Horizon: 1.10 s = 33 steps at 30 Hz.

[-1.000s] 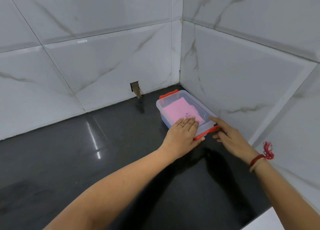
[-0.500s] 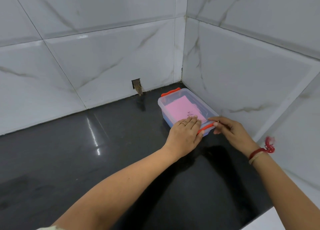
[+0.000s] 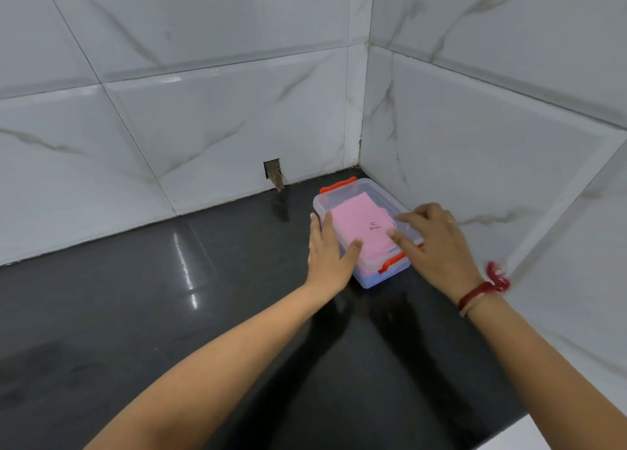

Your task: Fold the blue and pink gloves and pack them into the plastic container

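The clear plastic container [image 3: 342, 191] with orange latches sits in the far right corner of the black counter, its clear lid on top. A folded pink glove [image 3: 359, 222] shows through the lid; blue shows through the near wall below it. My left hand [image 3: 327, 249] rests against the container's left side, thumb on the lid's near corner. Spread fingers of my right hand [image 3: 437, 242] lie on the lid's right near part, beside the near orange latch [image 3: 390, 264].
White marble tiles form the back wall and right wall [image 3: 475, 164], which meet just behind the container. A small hole with a stub [image 3: 274, 174] is in the back wall by the counter. The glossy black counter [image 3: 169, 296] stretches left; its near right edge [image 3: 509, 426] drops off.
My left hand slid from the lid's near end to the container's left side. My right hand moved from the near latch up onto the lid.
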Each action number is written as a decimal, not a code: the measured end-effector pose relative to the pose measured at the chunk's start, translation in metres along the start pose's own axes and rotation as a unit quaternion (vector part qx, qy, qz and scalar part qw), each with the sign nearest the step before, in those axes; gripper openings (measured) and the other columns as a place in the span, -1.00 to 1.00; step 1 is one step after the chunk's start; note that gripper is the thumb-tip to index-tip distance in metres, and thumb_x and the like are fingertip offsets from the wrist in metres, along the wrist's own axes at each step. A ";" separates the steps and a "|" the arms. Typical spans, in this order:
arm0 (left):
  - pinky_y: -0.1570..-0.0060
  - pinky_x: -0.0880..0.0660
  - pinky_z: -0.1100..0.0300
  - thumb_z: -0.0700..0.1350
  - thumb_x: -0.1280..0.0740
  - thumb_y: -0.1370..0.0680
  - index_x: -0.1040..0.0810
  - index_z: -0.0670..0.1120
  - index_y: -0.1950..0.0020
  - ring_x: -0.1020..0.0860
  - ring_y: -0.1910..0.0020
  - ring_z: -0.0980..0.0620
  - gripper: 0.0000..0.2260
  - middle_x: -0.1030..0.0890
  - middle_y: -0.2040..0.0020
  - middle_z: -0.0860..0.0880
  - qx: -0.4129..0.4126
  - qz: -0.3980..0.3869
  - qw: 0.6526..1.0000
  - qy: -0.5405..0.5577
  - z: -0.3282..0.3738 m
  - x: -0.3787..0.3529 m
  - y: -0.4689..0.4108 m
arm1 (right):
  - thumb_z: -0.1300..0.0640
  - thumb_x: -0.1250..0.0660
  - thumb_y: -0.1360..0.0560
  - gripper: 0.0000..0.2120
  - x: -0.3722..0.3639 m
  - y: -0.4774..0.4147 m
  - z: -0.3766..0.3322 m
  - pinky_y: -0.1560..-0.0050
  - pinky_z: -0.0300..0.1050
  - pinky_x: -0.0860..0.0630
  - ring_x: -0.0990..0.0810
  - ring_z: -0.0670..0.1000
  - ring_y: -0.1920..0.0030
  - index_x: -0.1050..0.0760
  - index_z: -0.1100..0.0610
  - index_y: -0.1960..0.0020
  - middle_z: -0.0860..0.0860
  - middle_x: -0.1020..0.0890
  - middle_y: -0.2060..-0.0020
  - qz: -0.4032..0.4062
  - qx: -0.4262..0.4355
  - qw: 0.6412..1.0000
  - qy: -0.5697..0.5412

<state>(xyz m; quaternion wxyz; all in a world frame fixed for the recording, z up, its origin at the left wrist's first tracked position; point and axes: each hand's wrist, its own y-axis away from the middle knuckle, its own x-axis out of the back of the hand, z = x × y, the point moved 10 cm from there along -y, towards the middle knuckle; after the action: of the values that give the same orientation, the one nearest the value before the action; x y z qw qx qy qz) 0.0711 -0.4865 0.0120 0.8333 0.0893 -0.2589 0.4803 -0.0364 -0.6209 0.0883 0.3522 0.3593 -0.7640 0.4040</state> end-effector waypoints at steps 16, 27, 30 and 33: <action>-0.33 -0.33 0.03 -0.03 -0.15 -0.61 0.24 -0.03 -0.56 -0.28 -0.42 -0.13 -0.33 0.05 -0.57 -0.13 0.011 -0.103 0.995 -0.001 0.022 -0.050 -0.027 | -0.03 -0.14 -0.57 -0.65 -0.041 -0.012 0.019 -0.21 -0.03 -0.36 -0.46 0.08 -0.23 -0.42 0.04 -0.31 0.02 -0.50 -0.26 -0.068 -0.006 0.996 0.063; -0.43 -0.25 -0.01 0.00 -0.18 -0.62 0.18 -0.01 -0.57 -0.20 -0.48 -0.08 -0.34 -0.01 -0.56 -0.10 -0.003 -0.104 0.994 0.026 0.024 -0.059 -0.033 | -0.02 -0.12 -0.58 -0.64 -0.040 -0.015 0.028 -0.26 -0.01 -0.35 -0.45 0.06 -0.26 -0.40 0.04 -0.33 0.02 -0.49 -0.29 -0.075 -0.025 0.994 0.079; -0.48 -0.12 -0.11 0.10 -0.16 -0.62 0.15 -0.02 -0.57 -0.04 -0.54 -0.08 -0.34 -0.01 -0.57 -0.08 -0.019 -0.105 0.994 0.003 0.019 -0.053 -0.031 | -0.07 -0.08 -0.59 -0.58 -0.043 -0.012 0.028 -0.34 0.00 -0.28 -0.38 0.07 -0.33 -0.31 0.03 -0.40 0.04 -0.42 -0.36 -0.107 -0.028 0.990 0.085; -0.50 0.04 -0.11 0.18 -0.09 -0.61 0.16 -0.06 -0.57 0.13 -0.55 -0.07 -0.32 0.08 -0.59 -0.08 -0.052 -0.073 0.993 -0.071 0.019 -0.023 -0.032 | -0.12 -0.06 -0.59 -0.48 -0.043 -0.010 0.015 -0.44 0.04 -0.14 -0.23 0.09 -0.44 -0.15 0.03 -0.49 0.08 -0.26 -0.47 -0.126 -0.031 0.988 0.084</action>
<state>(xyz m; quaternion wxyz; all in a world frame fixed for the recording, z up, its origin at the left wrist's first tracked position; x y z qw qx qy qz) 0.0826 -0.5286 0.0192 0.8492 0.0988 -0.3349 0.3961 -0.0110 -0.6265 0.0500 0.4745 0.4058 -0.6926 0.3612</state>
